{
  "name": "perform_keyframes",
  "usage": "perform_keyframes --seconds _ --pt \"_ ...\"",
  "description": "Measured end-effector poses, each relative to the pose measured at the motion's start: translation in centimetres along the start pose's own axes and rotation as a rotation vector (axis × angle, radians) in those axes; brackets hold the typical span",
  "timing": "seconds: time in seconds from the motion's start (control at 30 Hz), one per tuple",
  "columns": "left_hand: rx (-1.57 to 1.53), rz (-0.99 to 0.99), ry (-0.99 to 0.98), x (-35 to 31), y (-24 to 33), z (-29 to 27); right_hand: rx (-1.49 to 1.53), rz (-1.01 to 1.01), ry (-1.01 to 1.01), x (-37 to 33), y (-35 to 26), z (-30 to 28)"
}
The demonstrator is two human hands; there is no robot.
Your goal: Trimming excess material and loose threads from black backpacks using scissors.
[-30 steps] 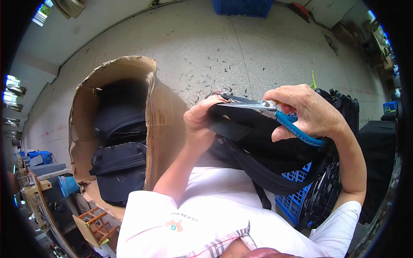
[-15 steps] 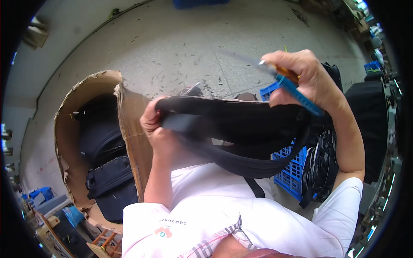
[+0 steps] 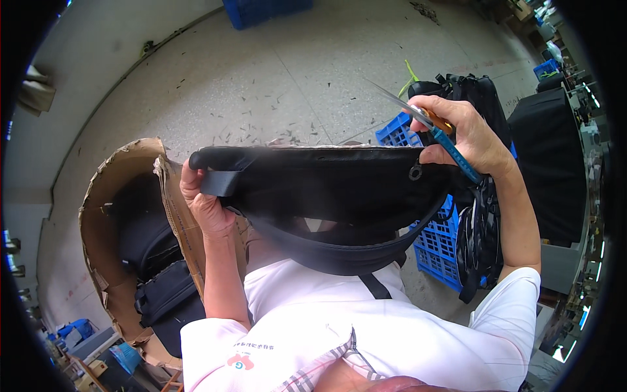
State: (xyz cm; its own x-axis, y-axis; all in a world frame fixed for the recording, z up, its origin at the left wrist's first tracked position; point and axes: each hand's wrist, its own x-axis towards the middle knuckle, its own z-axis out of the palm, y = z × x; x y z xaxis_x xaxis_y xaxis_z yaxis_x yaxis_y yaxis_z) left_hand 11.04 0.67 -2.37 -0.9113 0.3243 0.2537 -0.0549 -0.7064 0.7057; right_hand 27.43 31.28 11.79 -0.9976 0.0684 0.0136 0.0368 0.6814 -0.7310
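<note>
1. Stretching across the centre, the black bag [image 3: 326,189] now bares its long edge, scissors [image 3: 418,114] lifted away.
2. Left hand [image 3: 209,206], nine o'clock: curled tight on its end.
3. Right hand [image 3: 470,137], two o'clock: closed round the scissors, thumb at the bag's edge.

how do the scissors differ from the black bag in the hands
The scissors have metal blades and blue and orange handles; the black bag is mostly dark fabric. The scissors are slim and small; the black bag is far wider. The right hand grips the scissors; the left hand grips the black bag. Both are held.
</note>
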Motion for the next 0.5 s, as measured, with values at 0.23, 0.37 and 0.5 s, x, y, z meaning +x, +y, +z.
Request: perform_keyframes --seconds 0.23,0.37,0.5 --pt "-0.024 0.043 -0.141 0.2 0.9 0.3 -0.262 -0.057 -0.259 1.0 -1.3 -0.5" --pt "-0.013 0.059 -0.118 0.0 1.7 0.3 -0.268 -0.12 -0.327 -0.3 -1.1 -0.3" --pt "0.02 0.057 -0.146 -0.2 2.0 -0.1 -0.307 -0.188 -0.422 -0.5 -2.1 0.1"
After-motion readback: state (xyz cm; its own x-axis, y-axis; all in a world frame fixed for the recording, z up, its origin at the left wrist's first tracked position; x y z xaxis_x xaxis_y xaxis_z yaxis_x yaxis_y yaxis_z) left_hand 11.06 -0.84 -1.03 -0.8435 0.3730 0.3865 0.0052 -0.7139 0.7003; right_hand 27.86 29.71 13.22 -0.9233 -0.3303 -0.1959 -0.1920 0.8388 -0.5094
